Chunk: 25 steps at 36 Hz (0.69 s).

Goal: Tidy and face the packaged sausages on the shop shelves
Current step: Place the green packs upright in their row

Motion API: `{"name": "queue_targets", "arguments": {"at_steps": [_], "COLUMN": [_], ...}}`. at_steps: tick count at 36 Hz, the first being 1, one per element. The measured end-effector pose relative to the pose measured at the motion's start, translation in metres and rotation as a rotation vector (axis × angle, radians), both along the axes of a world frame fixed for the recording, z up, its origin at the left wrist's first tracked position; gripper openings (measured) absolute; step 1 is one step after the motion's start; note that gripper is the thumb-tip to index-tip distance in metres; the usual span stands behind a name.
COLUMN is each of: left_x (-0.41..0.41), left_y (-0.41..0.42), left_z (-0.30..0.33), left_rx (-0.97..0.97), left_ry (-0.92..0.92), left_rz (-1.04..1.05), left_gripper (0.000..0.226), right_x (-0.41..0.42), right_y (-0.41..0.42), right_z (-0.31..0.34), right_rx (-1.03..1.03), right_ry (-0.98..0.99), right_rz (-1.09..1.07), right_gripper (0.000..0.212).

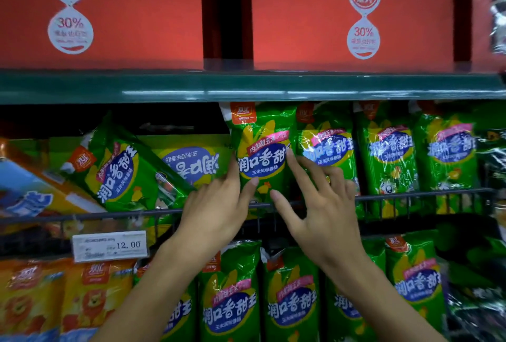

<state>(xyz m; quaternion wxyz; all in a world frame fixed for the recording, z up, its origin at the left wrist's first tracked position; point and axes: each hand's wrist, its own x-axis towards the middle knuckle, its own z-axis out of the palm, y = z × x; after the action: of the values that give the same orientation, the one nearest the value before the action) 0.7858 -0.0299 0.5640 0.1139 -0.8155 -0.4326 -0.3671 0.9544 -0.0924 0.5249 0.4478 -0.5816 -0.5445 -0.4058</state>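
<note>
Facing-up: both hands are on one green sausage pack [260,150] standing upright on the middle shelf, just behind the wire rail [397,196]; judging by the pose, the step in hand is setting this pack square at the front of its row.
Left hand [216,204]: fingers extended along the pack's left edge, thumb lying across its lower front, so the edge sits pinched lightly between thumb and fingers.
Right hand [323,204]: fingers spread and straight, index tip touching the pack's right edge near the label, thumb reaching toward its lower front; the other fingers lie over the neighbouring upright pack [325,150]. It steadies, it does not grip.
Pack position: top corner tucked up under the green shelf lip [164,89], label facing out, in line with three more upright packs to the right.
Still untidy: to the left, a tilted pack [123,172] leans against a pack lying face-out but upside down [191,161]; an orange-and-blue pack [32,191] slumps at the far left.
Next move, as a judgement: release the upright pack once it stands alone, then lift the tilted one, turn it upright and close the gap beside the row; the inverted pack needs rotating.
Risk: the slippery film may let the upright pack topple forward over the rail.
Lower shelf: more green packs [230,300] stand facing out, beside a price tag [109,246].
</note>
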Motion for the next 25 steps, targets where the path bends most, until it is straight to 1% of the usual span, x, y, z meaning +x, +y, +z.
{"name": "queue_targets", "arguments": {"at_steps": [3,8,10,13,16,18,20,22,23,25], "left_x": [-0.001,0.002,0.003,0.003,0.003,0.001,-0.003,-0.007,-0.008,-0.005], "left_y": [0.006,0.005,0.005,0.011,0.011,0.005,-0.002,-0.007,-0.006,-0.003], "left_z": [0.002,0.010,0.012,0.013,0.013,0.009,0.000,-0.009,-0.012,-0.018], "left_rx": [-0.014,0.000,-0.026,-0.062,-0.038,0.000,0.061,0.222,0.316,0.428], "left_ry": [-0.057,-0.237,-0.226,-0.137,-0.113,-0.132,-0.190,-0.224,-0.191,-0.025], "left_rz": [-0.091,-0.170,-0.159,-0.122,-0.090,-0.087,-0.151,-0.258,-0.301,-0.336], "left_gripper": [0.064,0.065,0.064,0.058,0.055,0.061,0.073,0.078,0.075,0.062], "right_x": [-0.001,-0.001,0.000,0.000,-0.001,0.001,0.005,0.011,0.013,0.018], "right_y": [0.000,0.002,0.003,0.004,0.004,0.003,0.000,-0.001,-0.001,-0.003], "right_z": [0.003,0.018,0.020,0.016,0.009,0.002,-0.005,-0.011,-0.013,-0.015], "right_rx": [-0.052,-0.086,-0.081,-0.056,-0.039,-0.033,-0.025,-0.014,-0.009,-0.001], "right_ry": [0.026,0.072,0.071,0.056,0.060,0.063,0.052,0.038,0.030,0.012], "right_rz": [0.038,0.101,0.101,0.064,0.068,0.100,0.126,0.144,0.150,0.153], "right_gripper": [0.068,0.069,0.068,0.067,0.065,0.062,0.062,0.063,0.064,0.065]}}
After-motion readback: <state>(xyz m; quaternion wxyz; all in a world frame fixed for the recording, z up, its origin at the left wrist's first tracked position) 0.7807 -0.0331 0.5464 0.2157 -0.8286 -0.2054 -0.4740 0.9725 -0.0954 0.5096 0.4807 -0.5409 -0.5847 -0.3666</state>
